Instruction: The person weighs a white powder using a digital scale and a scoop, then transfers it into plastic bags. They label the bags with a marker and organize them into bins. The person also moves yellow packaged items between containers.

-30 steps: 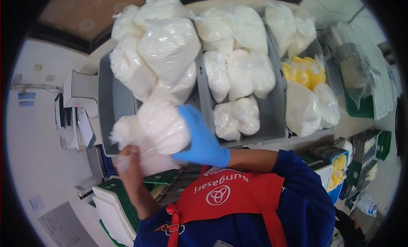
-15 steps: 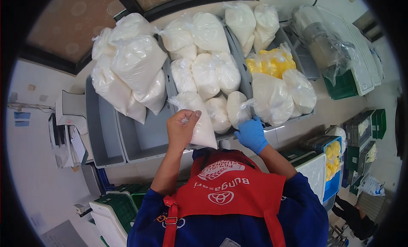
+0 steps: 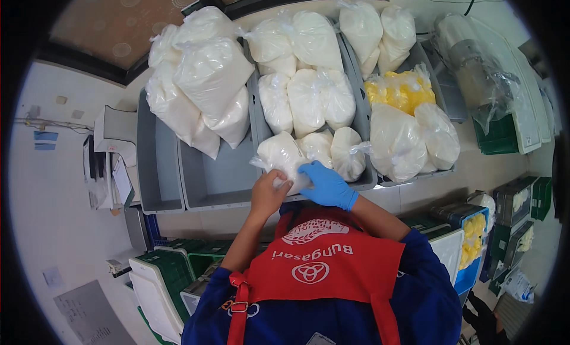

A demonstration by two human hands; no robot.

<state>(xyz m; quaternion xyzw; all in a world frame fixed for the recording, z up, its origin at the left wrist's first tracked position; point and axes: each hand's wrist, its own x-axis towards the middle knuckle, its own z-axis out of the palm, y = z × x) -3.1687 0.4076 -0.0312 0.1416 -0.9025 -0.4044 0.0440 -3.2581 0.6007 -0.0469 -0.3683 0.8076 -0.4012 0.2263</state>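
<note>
A clear bag of white powder (image 3: 279, 152) lies in the front left corner of the middle grey crate (image 3: 367, 180), its near end by the front edge. The bare left hand (image 3: 268, 193) has thumb and fingers bent against that near end; whether they are clamped on it, I cannot tell. The blue-gloved right hand (image 3: 329, 187) touches the bag's right side, thumb and forefinger apart; whether they grip is also unclear.

Two more bags (image 3: 348, 155) complete a front row of three, reaching near the right edge. Behind them stands a row of three bags (image 3: 306, 101), and at the back edge two large ones (image 3: 317, 41) show clearly, with more white partly hidden below.

Left of this, the inner left crate (image 3: 217, 182) and the outer left crate (image 3: 160, 173) show wide grey floor toward their front edges, the most open room. A pile of at least five white bags (image 3: 214, 69) fills their back part.

The right crate (image 3: 436, 86) holds two white bags (image 3: 398, 36) at the back, yellow packs (image 3: 401, 91) in the middle, too bunched to count, and at least two white bags (image 3: 398, 143) at the front edge.

Farther right and lower, a blue crate (image 3: 466, 279) contains yellow packs.
</note>
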